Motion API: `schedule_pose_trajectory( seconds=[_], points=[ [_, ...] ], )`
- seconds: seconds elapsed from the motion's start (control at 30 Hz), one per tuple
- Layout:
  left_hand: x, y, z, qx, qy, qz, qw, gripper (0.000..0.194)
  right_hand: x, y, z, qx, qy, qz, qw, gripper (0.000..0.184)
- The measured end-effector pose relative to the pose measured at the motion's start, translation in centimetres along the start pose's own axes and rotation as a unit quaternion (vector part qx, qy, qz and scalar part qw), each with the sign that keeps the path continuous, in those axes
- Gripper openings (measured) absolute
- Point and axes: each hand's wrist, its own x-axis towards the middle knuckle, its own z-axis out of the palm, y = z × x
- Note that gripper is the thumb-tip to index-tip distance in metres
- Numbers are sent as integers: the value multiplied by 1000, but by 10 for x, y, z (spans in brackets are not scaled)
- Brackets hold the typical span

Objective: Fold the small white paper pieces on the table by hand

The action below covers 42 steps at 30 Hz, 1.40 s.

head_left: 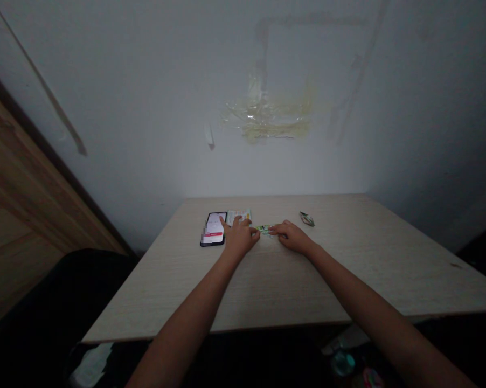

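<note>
A small strip of green-and-white printed paper lies on the table between my two hands. My left hand pinches its left end between thumb and a finger, while the other fingers fan out toward a phone and a printed sheet. At the strip's right end, my right hand has its fingers bent and pressed onto the paper. Left of my left hand lies the phone, with its screen lit. The printed sheet is flat behind my left hand, partly covered by its fingers.
A small folded piece of patterned paper rests right of my right hand. The pale wooden table meets a wall with peeling clear tape. Wooden boards stand at left. Below the front edge, a bottle is dimly visible.
</note>
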Motion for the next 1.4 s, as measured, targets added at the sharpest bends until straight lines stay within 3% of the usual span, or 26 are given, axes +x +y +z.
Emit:
schedule_pose_trajectory(
  seconds=[0.63,1.2,1.4],
  points=[
    [-4,4,7,-32,-20,-69,997,28,0,2,0,5,5,-11,1000,49],
    [-3,2,12,-51,-2,-67,996,28,0,2,1,2,3,-7,1000,48],
    [-5,2,9,-16,24,-30,999,27,1,6,3,1,-1,-13,1000,49]
  ],
)
